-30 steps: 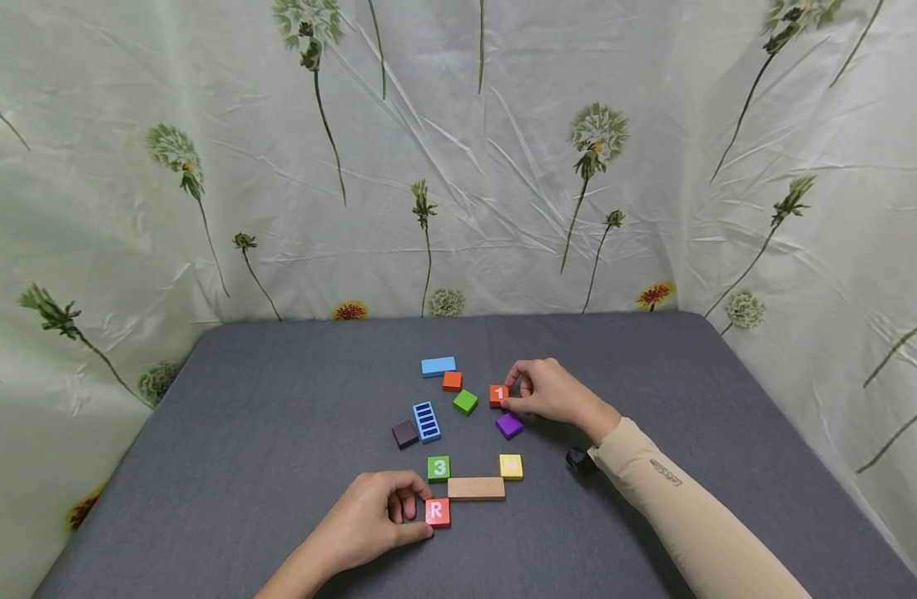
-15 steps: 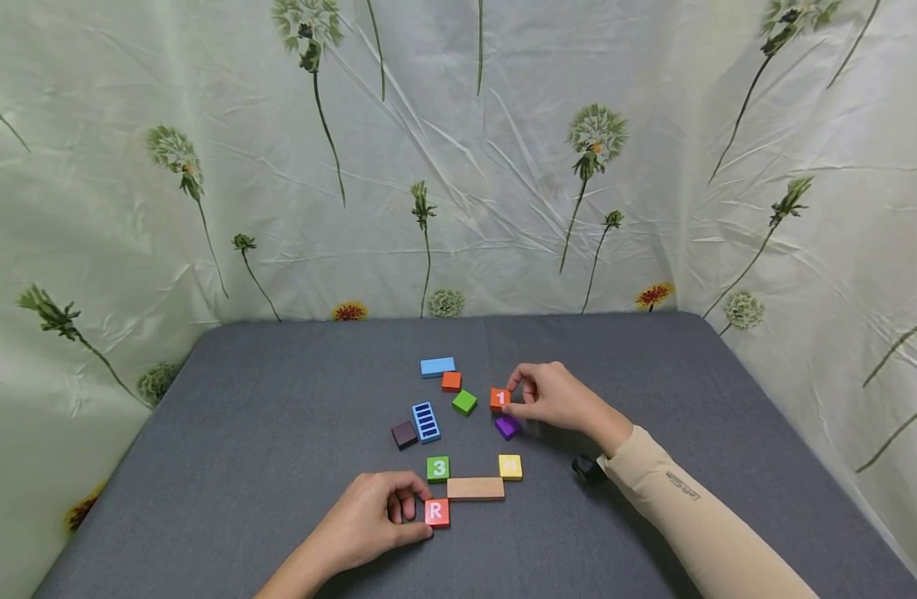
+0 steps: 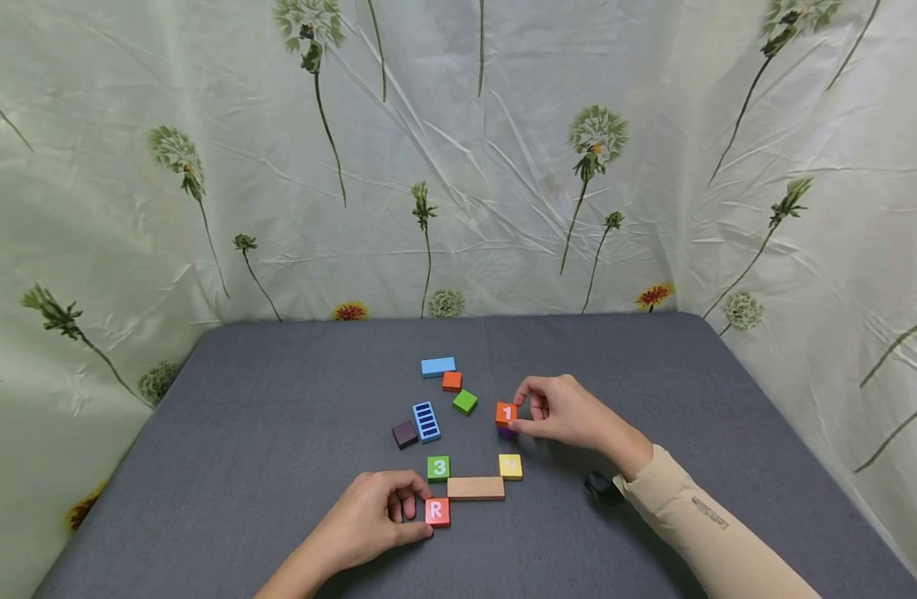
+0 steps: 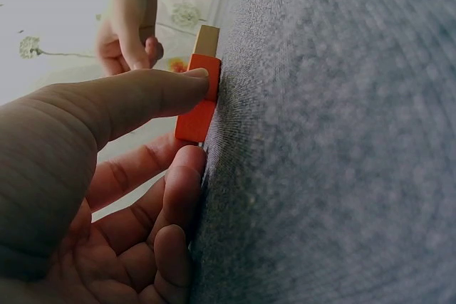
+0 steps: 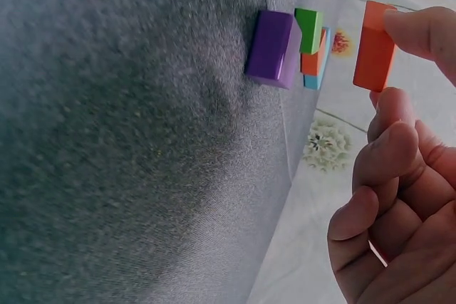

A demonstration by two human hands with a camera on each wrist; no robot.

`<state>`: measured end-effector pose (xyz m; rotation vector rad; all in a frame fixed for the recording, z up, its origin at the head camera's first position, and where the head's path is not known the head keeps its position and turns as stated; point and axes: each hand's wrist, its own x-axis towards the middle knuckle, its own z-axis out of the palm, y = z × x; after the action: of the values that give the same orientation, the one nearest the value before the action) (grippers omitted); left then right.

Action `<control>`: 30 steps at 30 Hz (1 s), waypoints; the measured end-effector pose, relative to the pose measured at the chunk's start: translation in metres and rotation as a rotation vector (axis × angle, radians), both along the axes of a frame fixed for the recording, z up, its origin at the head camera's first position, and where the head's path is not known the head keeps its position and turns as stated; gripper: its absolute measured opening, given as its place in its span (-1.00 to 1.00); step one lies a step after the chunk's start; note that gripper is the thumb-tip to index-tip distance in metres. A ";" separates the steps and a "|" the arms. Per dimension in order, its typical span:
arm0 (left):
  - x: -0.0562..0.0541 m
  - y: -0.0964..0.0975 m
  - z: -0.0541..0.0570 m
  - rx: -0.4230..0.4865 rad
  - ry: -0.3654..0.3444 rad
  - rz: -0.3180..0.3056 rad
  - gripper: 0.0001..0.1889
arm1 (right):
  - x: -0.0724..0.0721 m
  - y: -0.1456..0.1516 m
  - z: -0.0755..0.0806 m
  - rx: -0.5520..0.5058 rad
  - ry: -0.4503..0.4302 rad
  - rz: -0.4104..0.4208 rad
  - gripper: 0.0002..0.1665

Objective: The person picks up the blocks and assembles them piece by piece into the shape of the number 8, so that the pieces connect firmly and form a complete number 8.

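Note:
My left hand (image 3: 372, 517) pinches a red block marked R (image 3: 438, 512) between thumb and fingers, down on the cloth. This block sits by the left end of a plain wooden plank block (image 3: 476, 489). Above the cloth, my right hand (image 3: 571, 413) pinches an orange block marked 1 (image 3: 507, 413) by its edges; the right wrist view shows the orange block (image 5: 375, 46) raised off the surface. Just below it in the head view, a purple block (image 3: 507, 433) is partly covered. A green block marked 3 (image 3: 438, 468) and a yellow block (image 3: 510, 467) lie at the plank's far side.
Farther back on the grey cloth table (image 3: 279, 399) lie a light blue block (image 3: 438, 367), an orange-red block (image 3: 452, 381) and a green block (image 3: 465, 403). A blue block with dark bars (image 3: 426, 422) lies beside a dark block (image 3: 404, 434). A patterned curtain (image 3: 503, 166) hangs behind.
My right hand has moved toward me and slightly right with the orange block, which now overlaps the purple block in the head view. My left hand stays on the red block.

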<state>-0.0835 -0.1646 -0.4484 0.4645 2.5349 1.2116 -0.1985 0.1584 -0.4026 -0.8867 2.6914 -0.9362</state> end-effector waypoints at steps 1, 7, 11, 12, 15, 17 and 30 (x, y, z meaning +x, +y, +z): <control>0.000 0.000 0.000 0.000 0.001 -0.001 -0.70 | 0.002 0.001 0.000 -0.001 0.000 0.002 -0.69; 0.000 0.000 -0.001 -0.003 0.009 -0.002 -0.70 | 0.013 0.005 0.000 -0.012 -0.006 0.007 -0.69; 0.000 0.001 -0.001 -0.005 0.005 -0.001 -0.70 | 0.018 0.006 0.000 -0.025 0.000 0.011 -0.68; 0.000 0.001 -0.002 -0.005 0.004 -0.001 -0.70 | 0.019 0.006 -0.001 -0.027 0.003 0.014 -0.68; 0.000 0.001 -0.002 -0.005 0.003 -0.001 -0.70 | 0.023 0.007 -0.001 -0.032 0.014 0.024 -0.68; 0.000 0.001 -0.003 -0.005 0.000 -0.003 -0.70 | 0.026 0.008 -0.001 -0.030 0.016 0.030 -0.69; -0.002 0.001 -0.001 -0.009 -0.001 -0.003 -0.70 | 0.043 0.009 -0.006 -0.012 0.012 0.069 -0.72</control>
<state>-0.0851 -0.1638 -0.4498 0.4656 2.5366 1.1986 -0.1558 0.1673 -0.4090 -0.9835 2.6497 -0.9365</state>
